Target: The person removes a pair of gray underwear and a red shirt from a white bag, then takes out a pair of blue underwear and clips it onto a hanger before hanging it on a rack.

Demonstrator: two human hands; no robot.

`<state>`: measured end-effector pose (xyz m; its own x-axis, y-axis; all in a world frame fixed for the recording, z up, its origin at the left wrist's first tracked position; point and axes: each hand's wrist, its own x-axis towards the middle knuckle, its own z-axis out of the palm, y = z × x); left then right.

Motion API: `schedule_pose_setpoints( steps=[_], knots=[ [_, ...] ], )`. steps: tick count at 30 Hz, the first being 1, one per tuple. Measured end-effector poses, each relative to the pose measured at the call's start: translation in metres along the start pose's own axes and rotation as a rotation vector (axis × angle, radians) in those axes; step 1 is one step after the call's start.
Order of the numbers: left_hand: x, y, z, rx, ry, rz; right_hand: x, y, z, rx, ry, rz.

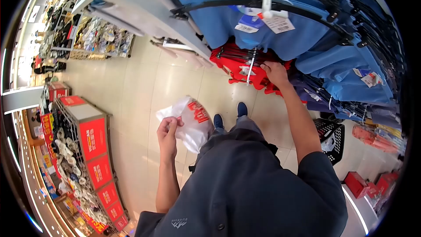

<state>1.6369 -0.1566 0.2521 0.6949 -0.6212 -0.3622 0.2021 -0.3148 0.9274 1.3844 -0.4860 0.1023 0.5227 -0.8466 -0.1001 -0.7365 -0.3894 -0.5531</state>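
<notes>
My left hand (167, 131) is closed on the top of a white plastic bag (190, 125) with red print, which hangs to the left of my legs. Ahead of me, my right hand (275, 73) reaches into a lower rack, its fingers curled at the edge of a red garment (237, 66) among several on black hangers. A white rack arm (251, 66) sticks out toward me beside that hand. Above hang blue garments (285, 39) with a paper price tag (277, 23). The tips of my right fingers are partly hidden in the red cloth.
Dark purple garments (309, 92) hang to the right of the red ones. A black basket (334, 138) stands near my right elbow. On the left is a wire bin with red sign panels (92, 138). Pale tiled floor (131, 105) lies between the bin and the clothes racks.
</notes>
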Motion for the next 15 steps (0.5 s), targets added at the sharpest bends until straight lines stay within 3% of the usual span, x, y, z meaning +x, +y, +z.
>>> schedule_pose_setpoints(
  steps=[3, 5, 7, 9, 11, 13, 15],
  knots=[
    [-0.005, 0.006, 0.012, -0.074, -0.021, -0.067, -0.004, -0.006, -0.008, -0.027, -0.098, 0.043],
    [-0.009, 0.013, 0.018, -0.051, -0.044, -0.056, -0.031, -0.008, -0.005, 0.025, 0.163, -0.101],
    [-0.008, 0.013, 0.022, -0.040, -0.092, -0.023, -0.073, -0.045, -0.035, 0.161, 0.198, -0.158],
    [-0.010, 0.010, 0.024, -0.187, -0.298, -0.048, -0.118, -0.074, -0.047, 0.317, -0.006, -0.252],
    [-0.013, 0.018, 0.034, -0.262, -0.397, -0.057, -0.158, -0.131, -0.055, 0.378, -0.067, -0.469],
    [-0.013, 0.027, 0.044, -0.355, -0.555, -0.052, -0.178, -0.195, -0.046, 0.738, -0.298, -0.525],
    [-0.015, 0.034, 0.047, -0.394, -0.733, -0.032, -0.181, -0.210, -0.019, 0.733, -0.237, -0.433]
  ],
)
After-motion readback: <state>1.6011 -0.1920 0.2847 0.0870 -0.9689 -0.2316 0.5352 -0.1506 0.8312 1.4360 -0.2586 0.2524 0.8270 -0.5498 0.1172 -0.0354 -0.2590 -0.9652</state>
